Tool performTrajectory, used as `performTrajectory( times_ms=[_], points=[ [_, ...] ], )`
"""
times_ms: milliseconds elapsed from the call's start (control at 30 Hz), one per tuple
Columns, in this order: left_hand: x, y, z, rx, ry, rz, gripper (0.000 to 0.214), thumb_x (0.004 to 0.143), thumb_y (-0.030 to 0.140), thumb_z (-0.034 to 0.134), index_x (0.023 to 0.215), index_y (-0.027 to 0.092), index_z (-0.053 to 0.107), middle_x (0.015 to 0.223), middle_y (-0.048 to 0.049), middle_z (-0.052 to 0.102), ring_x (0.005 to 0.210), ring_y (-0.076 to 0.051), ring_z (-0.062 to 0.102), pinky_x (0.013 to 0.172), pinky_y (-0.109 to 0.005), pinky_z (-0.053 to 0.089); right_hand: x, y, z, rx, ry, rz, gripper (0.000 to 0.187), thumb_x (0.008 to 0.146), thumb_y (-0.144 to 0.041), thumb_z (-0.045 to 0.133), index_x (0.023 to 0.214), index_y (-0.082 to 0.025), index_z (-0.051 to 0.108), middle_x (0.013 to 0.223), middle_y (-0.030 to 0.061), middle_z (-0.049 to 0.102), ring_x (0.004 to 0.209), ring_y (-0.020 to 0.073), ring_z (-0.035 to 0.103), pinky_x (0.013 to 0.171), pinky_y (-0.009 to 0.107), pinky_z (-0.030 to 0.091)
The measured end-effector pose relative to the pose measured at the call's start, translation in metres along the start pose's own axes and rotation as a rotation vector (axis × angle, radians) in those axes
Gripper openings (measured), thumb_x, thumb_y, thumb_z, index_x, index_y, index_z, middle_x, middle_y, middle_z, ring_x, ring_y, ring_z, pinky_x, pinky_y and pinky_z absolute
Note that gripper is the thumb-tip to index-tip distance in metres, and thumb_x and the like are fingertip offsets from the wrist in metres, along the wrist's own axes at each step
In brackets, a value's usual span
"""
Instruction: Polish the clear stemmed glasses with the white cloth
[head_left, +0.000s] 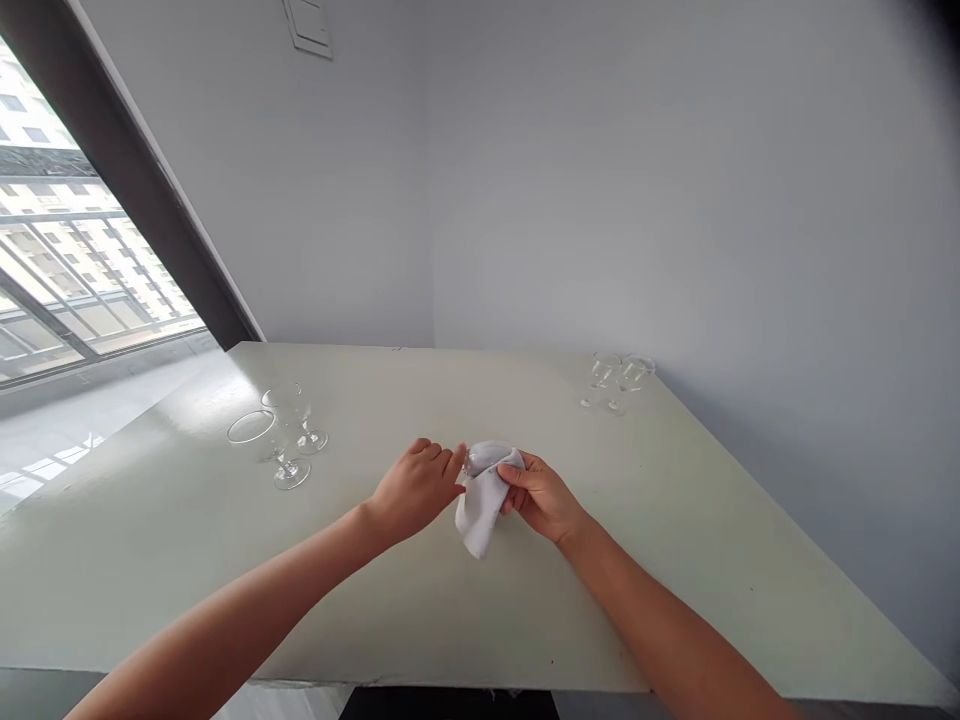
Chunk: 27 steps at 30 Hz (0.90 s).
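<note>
Above the middle of the table, a clear stemmed glass (481,458) lies tilted on its side, partly wrapped in a white cloth (482,505). My right hand (541,495) is closed on the cloth around the glass, thumb on top, with a loose corner hanging down. At the glass's left end is my left hand (421,482), its thumb and index finger pinching it and the other fingers curled. The part of the glass between those fingertips is mostly hidden.
Two clear stemmed glasses (291,474) stand upright on the pale table (405,620) at the left. More stemmed glasses (616,406) stand near the far right edge. Grey walls (637,180) border the back and right; a window (67,230) is at the left.
</note>
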<state>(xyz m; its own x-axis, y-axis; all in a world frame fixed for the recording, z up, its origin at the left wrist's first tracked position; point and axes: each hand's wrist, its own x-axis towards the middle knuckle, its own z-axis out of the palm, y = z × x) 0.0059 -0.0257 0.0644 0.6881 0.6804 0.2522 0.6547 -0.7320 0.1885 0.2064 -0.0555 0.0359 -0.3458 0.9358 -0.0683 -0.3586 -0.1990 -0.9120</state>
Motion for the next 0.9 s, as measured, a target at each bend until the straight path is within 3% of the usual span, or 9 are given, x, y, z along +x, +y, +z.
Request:
performTrajectory(
  times_ms=[100,200,267,333,467,533,667,767,900],
  points=[
    [-0.002,-0.002,-0.001,-0.128,-0.087,-0.066,0.038,0.086,0.048,0.036,0.100,0.018,0.054,0.066,-0.0028,0.056,0.062,-0.016,0.052,0.062,-0.029,0.039,-0.004,-0.006,0.000,-0.054,-0.127,0.024,0.028,0.073,-0.038,0.064,0.087,-0.014,0.061,0.065,0.0012,0.061,0.049,0.0120,0.056,0.043,0.023,0.046],
    [-0.004,-0.007,-0.004,-0.655,-0.415,-0.134,0.046,0.084,0.055,0.030,0.084,0.017,0.056,0.057,0.0008,0.051,0.051,-0.011,0.046,0.052,-0.023,0.037,-0.014,-0.023,-0.003,-0.218,-0.334,0.056,0.030,0.072,-0.035,0.065,0.093,-0.014,0.061,0.068,0.0009,0.061,0.051,0.0130,0.057,0.046,0.025,0.046],
    [-0.004,-0.008,-0.002,-0.900,-0.565,-0.139,0.052,0.085,0.056,0.024,0.080,0.014,0.054,0.055,0.0005,0.049,0.049,-0.010,0.044,0.050,-0.023,0.038,-0.017,-0.029,-0.006,-0.277,-0.363,0.062,0.026,0.073,-0.032,0.065,0.090,-0.013,0.062,0.067,-0.0001,0.060,0.048,0.0113,0.055,0.046,0.024,0.045],
    [-0.004,-0.006,0.002,-0.853,-0.481,-0.181,0.051,0.087,0.054,0.022,0.091,0.014,0.054,0.060,-0.0013,0.053,0.051,-0.011,0.047,0.053,-0.025,0.040,-0.014,-0.027,-0.008,-0.253,-0.286,0.047,0.024,0.073,-0.033,0.064,0.087,-0.013,0.062,0.065,0.0003,0.060,0.048,0.0116,0.055,0.044,0.024,0.044],
    [-0.003,0.000,0.011,-0.150,-0.024,-0.077,0.040,0.086,0.041,0.038,0.119,0.019,0.043,0.086,-0.0077,0.059,0.076,-0.018,0.055,0.073,-0.035,0.040,0.001,-0.004,-0.009,0.019,0.012,0.027,0.024,0.070,-0.036,0.067,0.077,-0.014,0.060,0.058,-0.0014,0.059,0.044,0.0096,0.053,0.042,0.021,0.043],
    [-0.003,0.000,0.013,0.109,0.065,0.032,0.038,0.086,0.035,0.041,0.120,0.018,0.043,0.084,-0.0085,0.059,0.077,-0.020,0.055,0.075,-0.036,0.039,0.005,0.006,-0.005,0.126,0.075,0.028,0.025,0.070,-0.038,0.066,0.074,-0.014,0.059,0.054,-0.0030,0.057,0.039,0.0069,0.049,0.042,0.020,0.041],
    [-0.001,-0.006,0.006,0.101,0.009,0.025,0.033,0.084,0.035,0.046,0.114,0.021,0.049,0.071,-0.0022,0.058,0.064,-0.015,0.053,0.063,-0.029,0.038,0.001,0.006,0.004,0.001,-0.100,0.040,0.028,0.072,-0.039,0.064,0.084,-0.014,0.059,0.063,-0.0001,0.060,0.046,0.0101,0.053,0.042,0.021,0.043],
    [0.000,-0.011,-0.007,-0.238,-0.146,-0.125,0.043,0.075,0.039,0.057,0.116,0.029,0.048,0.066,0.0038,0.055,0.060,-0.011,0.050,0.057,-0.024,0.036,-0.009,-0.007,0.009,-0.235,-0.266,0.054,0.031,0.072,-0.034,0.064,0.096,-0.016,0.059,0.080,0.0019,0.061,0.052,0.0115,0.057,0.047,0.025,0.046],
    [0.000,-0.018,-0.020,-0.833,-0.488,-0.284,0.061,0.063,0.044,0.067,0.117,0.024,0.047,0.058,0.0066,0.046,0.050,-0.008,0.040,0.048,-0.021,0.031,-0.018,-0.021,0.012,-0.583,-0.339,0.014,0.018,0.075,-0.020,0.056,0.091,-0.019,0.062,0.065,-0.0027,0.058,0.054,0.0111,0.054,0.059,0.025,0.044]
  ],
)
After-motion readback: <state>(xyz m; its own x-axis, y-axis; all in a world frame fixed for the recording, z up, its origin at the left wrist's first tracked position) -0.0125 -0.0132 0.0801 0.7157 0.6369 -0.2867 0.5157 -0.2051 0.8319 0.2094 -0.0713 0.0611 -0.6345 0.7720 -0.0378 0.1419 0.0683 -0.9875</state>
